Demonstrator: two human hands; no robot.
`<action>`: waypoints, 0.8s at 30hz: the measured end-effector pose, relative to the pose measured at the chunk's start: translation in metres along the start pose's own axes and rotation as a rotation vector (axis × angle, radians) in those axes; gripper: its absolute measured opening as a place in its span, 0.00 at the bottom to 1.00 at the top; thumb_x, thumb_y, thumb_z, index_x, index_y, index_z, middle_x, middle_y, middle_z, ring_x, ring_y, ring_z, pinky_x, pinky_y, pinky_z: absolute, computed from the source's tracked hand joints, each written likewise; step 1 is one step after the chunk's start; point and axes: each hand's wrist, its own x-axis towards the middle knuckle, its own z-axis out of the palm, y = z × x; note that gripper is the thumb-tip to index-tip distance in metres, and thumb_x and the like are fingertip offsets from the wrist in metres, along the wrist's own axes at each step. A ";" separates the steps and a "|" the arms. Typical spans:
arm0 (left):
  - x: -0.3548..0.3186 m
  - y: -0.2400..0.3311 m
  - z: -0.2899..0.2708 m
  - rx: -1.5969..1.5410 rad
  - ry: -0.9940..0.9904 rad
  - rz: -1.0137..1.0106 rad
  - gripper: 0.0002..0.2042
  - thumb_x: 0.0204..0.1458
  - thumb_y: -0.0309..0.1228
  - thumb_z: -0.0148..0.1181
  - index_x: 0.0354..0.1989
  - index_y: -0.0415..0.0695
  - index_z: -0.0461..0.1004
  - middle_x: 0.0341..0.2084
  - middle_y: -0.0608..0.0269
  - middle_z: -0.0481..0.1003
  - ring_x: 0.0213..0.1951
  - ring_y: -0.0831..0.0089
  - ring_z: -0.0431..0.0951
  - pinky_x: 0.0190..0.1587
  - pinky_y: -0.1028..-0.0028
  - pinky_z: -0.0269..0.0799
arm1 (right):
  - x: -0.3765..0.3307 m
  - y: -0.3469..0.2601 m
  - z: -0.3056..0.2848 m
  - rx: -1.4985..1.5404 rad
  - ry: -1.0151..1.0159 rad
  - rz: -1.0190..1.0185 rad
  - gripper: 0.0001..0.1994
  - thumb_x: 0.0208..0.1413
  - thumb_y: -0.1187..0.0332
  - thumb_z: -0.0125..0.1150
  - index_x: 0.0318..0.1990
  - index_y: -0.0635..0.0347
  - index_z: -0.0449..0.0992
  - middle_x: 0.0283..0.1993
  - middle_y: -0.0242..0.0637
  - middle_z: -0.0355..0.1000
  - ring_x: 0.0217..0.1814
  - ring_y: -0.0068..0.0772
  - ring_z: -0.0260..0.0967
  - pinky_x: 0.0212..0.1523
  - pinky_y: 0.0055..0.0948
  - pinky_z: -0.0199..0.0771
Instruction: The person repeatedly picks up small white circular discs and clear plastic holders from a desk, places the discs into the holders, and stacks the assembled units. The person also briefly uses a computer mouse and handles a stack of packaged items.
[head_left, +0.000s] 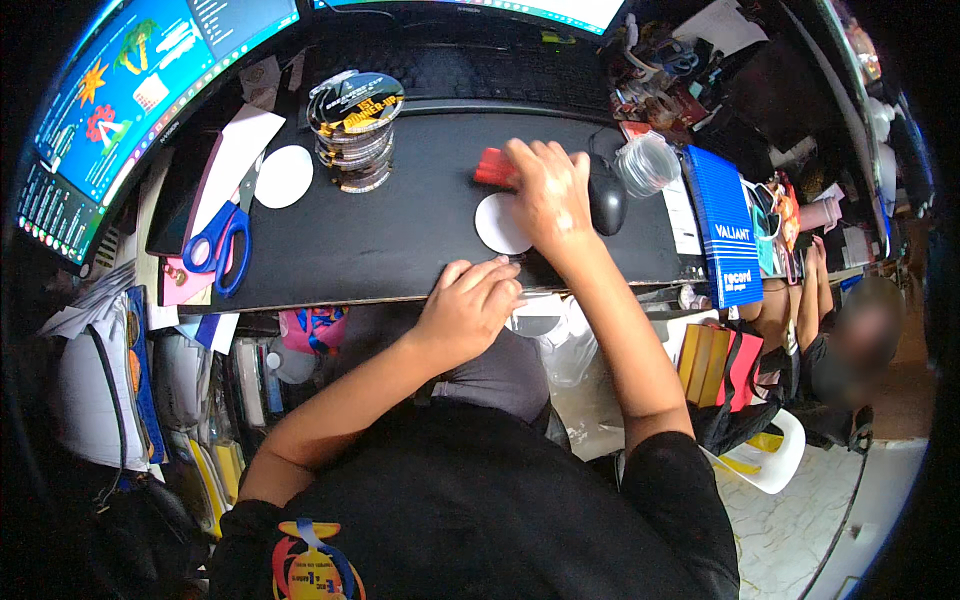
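At far left, blue-handled scissors (222, 243) lying flat on pink paper (190, 280), blades pointing away toward a white paper sheet (240, 140). Just right of them, a small white disc (284, 176), round, thin and matt, resting on the black mat (380, 250). Further right and farther away, a stack of round badges (355, 125), glossy, with yellow and black print on the top one.

Near the front edge of the mat, the left hand (468, 305), fingers curled loosely together, fingertips pressing on the mat edge, holding nothing visible. Right of centre, a second white disc (497, 224), flat and plain, partly covered by the right hand (548, 195). This hand lying palm down, fingers bent over a red object (493, 167) on the far side; whether clamped on it or only touching, cannot tell. Touching the hand's right side, a black mouse (606, 199), smooth and rounded. Then a clear plastic cup (647, 162) and a blue notebook (722, 225), ribbed cover, at the right edge.
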 end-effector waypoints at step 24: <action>0.030 0.016 -0.035 0.317 -0.248 0.057 0.24 0.46 0.41 0.64 0.52 0.47 0.71 0.46 0.52 0.74 0.48 0.56 0.75 0.47 0.60 0.71 | -0.168 0.012 -0.082 0.148 -1.155 0.593 0.33 0.48 0.60 0.65 0.62 0.60 0.62 0.59 0.57 0.61 0.57 0.50 0.66 0.52 0.43 0.69</action>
